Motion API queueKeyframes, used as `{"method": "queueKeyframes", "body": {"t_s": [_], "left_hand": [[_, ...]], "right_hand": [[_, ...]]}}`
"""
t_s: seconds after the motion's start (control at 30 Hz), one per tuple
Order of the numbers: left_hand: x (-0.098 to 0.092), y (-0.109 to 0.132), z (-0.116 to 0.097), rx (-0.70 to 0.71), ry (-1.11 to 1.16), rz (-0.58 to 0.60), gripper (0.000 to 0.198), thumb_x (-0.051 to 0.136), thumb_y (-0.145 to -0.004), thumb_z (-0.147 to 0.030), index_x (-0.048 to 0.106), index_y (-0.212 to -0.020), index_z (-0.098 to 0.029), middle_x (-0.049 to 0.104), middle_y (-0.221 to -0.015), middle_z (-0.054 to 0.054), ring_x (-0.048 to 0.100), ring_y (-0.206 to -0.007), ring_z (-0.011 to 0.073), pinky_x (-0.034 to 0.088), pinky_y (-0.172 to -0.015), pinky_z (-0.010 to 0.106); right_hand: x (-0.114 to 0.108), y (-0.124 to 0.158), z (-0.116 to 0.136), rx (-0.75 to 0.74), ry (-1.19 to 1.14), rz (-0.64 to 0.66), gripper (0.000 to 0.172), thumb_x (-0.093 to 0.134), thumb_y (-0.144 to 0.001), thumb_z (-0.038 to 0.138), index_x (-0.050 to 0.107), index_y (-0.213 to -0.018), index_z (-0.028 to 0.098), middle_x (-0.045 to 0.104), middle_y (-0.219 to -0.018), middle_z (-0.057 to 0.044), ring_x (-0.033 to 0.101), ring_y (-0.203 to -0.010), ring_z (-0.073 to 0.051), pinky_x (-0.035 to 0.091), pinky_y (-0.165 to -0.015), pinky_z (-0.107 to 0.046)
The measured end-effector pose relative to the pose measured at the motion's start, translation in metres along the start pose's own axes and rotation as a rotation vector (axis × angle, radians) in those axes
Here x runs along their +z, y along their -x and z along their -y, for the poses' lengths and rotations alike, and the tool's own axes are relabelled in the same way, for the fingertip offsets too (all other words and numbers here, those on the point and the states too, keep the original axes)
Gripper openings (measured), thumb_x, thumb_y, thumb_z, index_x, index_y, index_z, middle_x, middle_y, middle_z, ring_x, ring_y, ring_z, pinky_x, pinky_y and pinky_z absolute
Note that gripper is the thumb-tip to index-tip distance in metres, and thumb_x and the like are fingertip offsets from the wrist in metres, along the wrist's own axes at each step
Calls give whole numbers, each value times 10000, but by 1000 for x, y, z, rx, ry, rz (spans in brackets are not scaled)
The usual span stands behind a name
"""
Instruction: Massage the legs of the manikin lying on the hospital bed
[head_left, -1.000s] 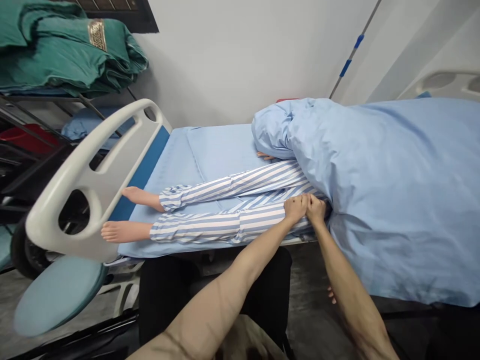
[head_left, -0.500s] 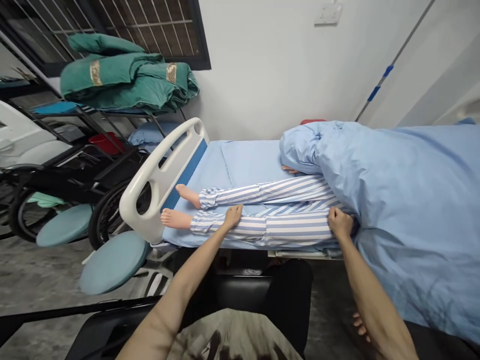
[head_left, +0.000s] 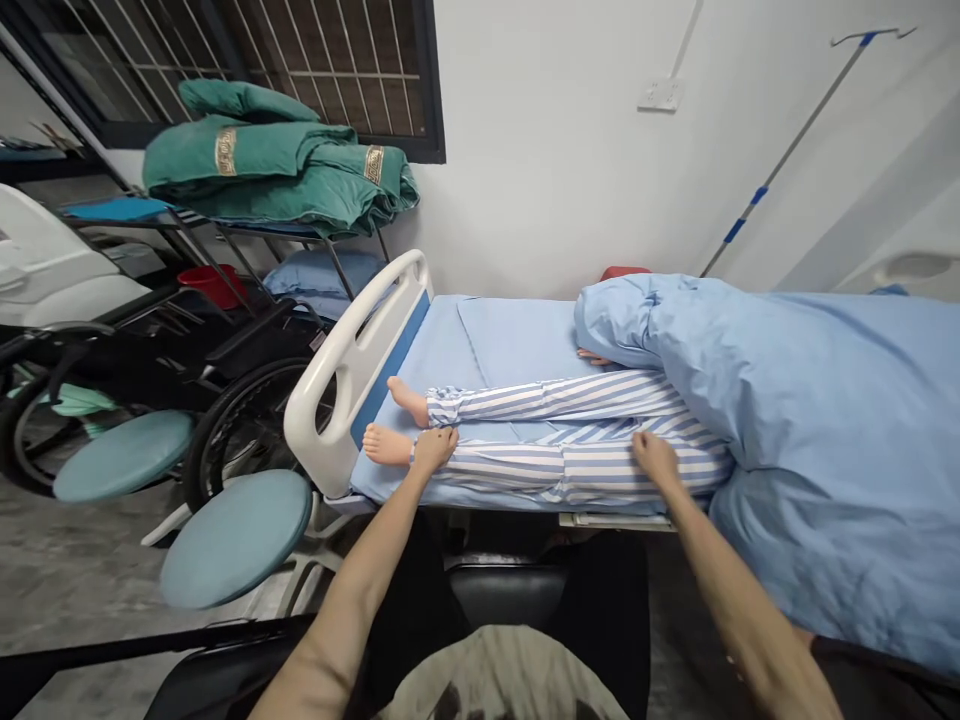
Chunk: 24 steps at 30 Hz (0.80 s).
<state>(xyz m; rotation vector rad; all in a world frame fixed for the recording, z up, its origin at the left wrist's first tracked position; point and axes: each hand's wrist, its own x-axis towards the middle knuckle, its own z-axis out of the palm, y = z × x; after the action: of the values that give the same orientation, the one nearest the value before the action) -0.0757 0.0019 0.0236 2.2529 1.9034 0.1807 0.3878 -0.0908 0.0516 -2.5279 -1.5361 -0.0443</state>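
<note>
A mannequin in blue-and-white striped pyjamas [head_left: 570,440] lies on a hospital bed, its bare feet [head_left: 388,444] towards the footboard. My left hand [head_left: 433,450] lies on the trouser cuff of the near leg, just above the ankle. My right hand [head_left: 655,458] rests its fingertips on the thigh of that same leg. A pale blue duvet [head_left: 810,400] hides the mannequin's upper body, with one mannequin hand [head_left: 592,355] showing at its edge.
A white footboard [head_left: 352,370] closes the bed's end, beside a blue sheet [head_left: 517,330]. To the left stand wheelchairs [head_left: 247,440], round teal seats [head_left: 236,538], and a rack with green blankets [head_left: 277,165]. An IV pole [head_left: 787,150] leans near the wall.
My hands have moved apart from their place together near the duvet. The left slid down the leg to the ankle, and the right shifted onto the thigh. The view has widened and lifted.
</note>
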Motion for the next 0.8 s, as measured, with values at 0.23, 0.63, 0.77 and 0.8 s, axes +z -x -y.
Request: {"method": "queueKeyframes", "body": {"t_s": [0.23,0.63,0.77,0.8], "left_hand": [[17,10,-11,15,-33,-28,390,302,-911,-326,630,-985,-129,658,-901,156,616,-881,238,417,-789,331],[15,3,-19,-51,308,-190,402,228,-946,-262,608,-1001,-145,657,-946,130,602,-883,194,384,-764,268],[30,6,-29,-37,298,-79,325,340,-918,-292,611,-1034,-155,656,-848,105,602,-820,197,394,-731,267],[34,7,-29,-37,286,-68,306,376,-904,-296,609,-1047,-159,654,-842,99,599,-822,199,396,-731,268]], "right_hand": [[38,85,250,-524,-395,104,383,347,-943,370,630,-780,169,634,-707,-37,492,-626,-101,225,-595,-225],[78,114,317,-372,-410,124,372,362,-927,352,640,-747,181,624,-666,-28,458,-589,-104,175,-567,-235],[75,109,318,-336,-511,147,444,302,-949,368,630,-717,180,628,-672,-22,467,-599,-105,205,-568,-221],[73,107,320,-336,-530,163,459,289,-952,372,626,-707,177,629,-674,-23,470,-603,-105,212,-567,-218]]}}
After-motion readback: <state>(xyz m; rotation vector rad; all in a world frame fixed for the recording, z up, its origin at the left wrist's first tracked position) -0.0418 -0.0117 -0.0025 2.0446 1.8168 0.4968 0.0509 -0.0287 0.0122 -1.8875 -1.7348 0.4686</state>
